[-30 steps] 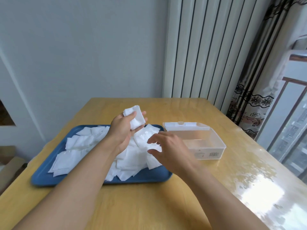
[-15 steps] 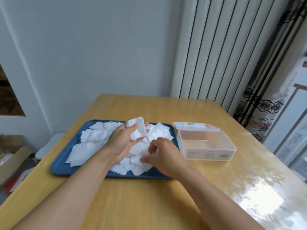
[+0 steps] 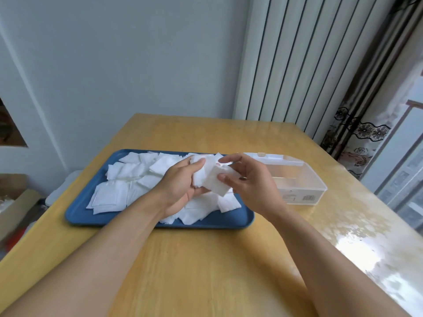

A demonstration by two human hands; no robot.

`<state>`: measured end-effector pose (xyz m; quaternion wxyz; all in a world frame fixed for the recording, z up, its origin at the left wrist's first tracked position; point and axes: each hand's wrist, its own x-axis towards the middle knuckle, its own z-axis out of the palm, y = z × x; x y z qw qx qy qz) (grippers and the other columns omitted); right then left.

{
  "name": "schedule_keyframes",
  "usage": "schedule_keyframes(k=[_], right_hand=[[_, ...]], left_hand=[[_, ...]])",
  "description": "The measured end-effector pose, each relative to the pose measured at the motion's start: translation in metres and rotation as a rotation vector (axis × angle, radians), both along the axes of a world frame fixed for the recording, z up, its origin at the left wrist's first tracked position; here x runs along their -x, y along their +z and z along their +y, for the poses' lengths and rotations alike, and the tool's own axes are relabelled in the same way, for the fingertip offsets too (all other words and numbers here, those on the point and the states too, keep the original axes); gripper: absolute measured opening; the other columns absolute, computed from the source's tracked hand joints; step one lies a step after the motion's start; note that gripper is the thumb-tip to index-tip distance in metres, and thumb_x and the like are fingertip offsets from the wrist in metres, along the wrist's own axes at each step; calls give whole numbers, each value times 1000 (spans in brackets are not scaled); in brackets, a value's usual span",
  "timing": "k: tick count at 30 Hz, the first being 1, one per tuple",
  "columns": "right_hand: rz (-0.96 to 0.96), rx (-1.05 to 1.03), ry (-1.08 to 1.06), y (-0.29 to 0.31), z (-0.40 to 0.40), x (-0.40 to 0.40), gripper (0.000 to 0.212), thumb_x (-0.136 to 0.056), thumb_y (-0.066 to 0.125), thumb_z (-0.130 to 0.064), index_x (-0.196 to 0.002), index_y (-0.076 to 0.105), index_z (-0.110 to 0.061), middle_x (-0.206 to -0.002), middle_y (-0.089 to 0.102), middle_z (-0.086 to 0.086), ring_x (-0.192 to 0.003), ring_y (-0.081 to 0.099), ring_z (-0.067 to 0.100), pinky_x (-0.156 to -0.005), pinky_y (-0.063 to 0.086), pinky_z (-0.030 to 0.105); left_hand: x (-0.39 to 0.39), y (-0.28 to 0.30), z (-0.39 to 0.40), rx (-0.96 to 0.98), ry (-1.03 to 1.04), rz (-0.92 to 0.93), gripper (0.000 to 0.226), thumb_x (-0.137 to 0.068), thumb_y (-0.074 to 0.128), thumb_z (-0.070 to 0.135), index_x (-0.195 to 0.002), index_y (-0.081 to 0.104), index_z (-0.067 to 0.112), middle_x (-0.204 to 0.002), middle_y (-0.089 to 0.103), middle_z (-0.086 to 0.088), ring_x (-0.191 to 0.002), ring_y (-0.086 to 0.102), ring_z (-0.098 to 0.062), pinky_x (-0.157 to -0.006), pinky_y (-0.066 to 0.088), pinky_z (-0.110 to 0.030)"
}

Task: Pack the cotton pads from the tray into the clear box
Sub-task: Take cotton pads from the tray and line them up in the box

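- A blue tray (image 3: 77, 217) is set on the wooden table (image 3: 206, 271), left of centre, and is filled with loose white square pads (image 3: 128, 172) lying flat and overlapping in a heap; bare blue floor is seen only along its near and left edges.
- A clear box (image 3: 304, 188) is placed just beside the tray's right end, with its lid (image 3: 272, 157) folded back on the far side. Whether any pads lie inside cannot be told through the plastic; a label is seen on its near wall.
- A small stack of pads (image 3: 212, 179) is held above the tray's right half, between both hands.
- The stack is gripped by the left hand (image 3: 180, 186), thumb curled over its top and fingers under it.
- The stack's right edge is pinched by the right hand (image 3: 249, 181) between thumb and forefinger, the other fingers being loosely curled behind.
- The box's left end and the tray's far right corner are partly hidden by the right hand; part of the heap is covered by the left wrist.
- A white radiator (image 3: 293, 60) and a patterned curtain (image 3: 357, 133) are seen beyond the table, with a window at the right edge and cardboard boxes (image 3: 11, 202) on the floor to the left.
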<state>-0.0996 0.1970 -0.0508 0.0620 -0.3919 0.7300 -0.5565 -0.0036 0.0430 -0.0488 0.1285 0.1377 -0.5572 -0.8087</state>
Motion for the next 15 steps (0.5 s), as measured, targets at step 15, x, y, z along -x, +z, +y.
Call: schedule_keyframes(k=[15], right_hand=[[172, -41, -235, 0, 2, -3, 31, -71, 92, -30, -80, 62, -33, -84, 61, -14, -71, 57, 5, -67, 45, 14]], left_hand=[[-6, -7, 12, -123, -132, 20, 42, -106, 49, 30, -133, 61, 1, -132, 68, -16, -124, 64, -30, -98, 56, -51]])
